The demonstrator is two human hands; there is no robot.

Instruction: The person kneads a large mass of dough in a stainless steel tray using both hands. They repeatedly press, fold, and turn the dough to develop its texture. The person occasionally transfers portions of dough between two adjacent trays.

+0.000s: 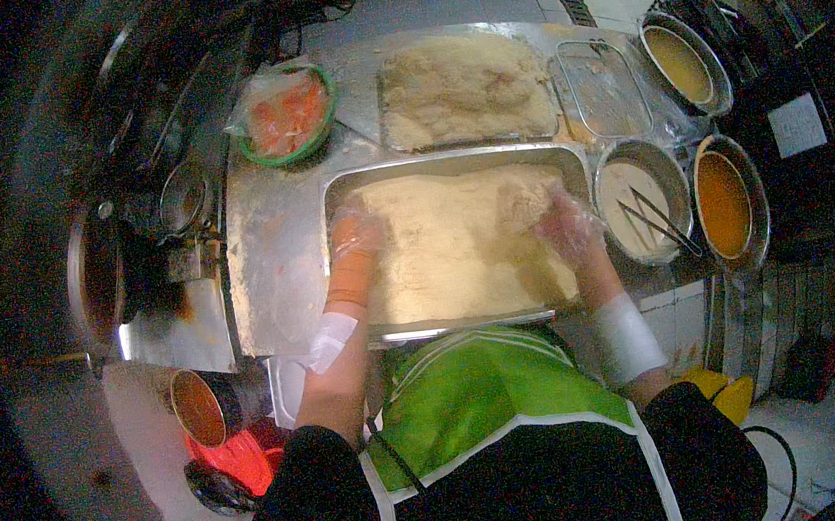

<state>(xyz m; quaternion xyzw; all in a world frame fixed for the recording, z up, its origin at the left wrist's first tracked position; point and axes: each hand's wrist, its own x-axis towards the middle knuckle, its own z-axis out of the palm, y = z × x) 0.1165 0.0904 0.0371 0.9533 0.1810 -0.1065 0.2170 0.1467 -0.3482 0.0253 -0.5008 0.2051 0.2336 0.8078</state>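
In front of me lies a deep metal tray (453, 155) filled with pale flour or breading (447, 250). My left hand (356, 230), in a clear plastic glove, is at the tray's left side, on or just over the flour. My right hand (568, 217), also in a clear glove, is at the right side beside a pale, lumpy flour-coated mass (529, 203). Blur hides the fingers of both hands, so I cannot tell whether either grips anything. A shadow falls on the flour below the right hand.
Behind the tray sits another heaped with floured pieces (465, 90), beside a wire-rimmed tray (604, 88). A green basket (331, 110) at left holds bagged orange-red food (287, 115). At right are a bowl of white batter (626, 195) with tongs (658, 218) and an orange-filled bowl (723, 205).
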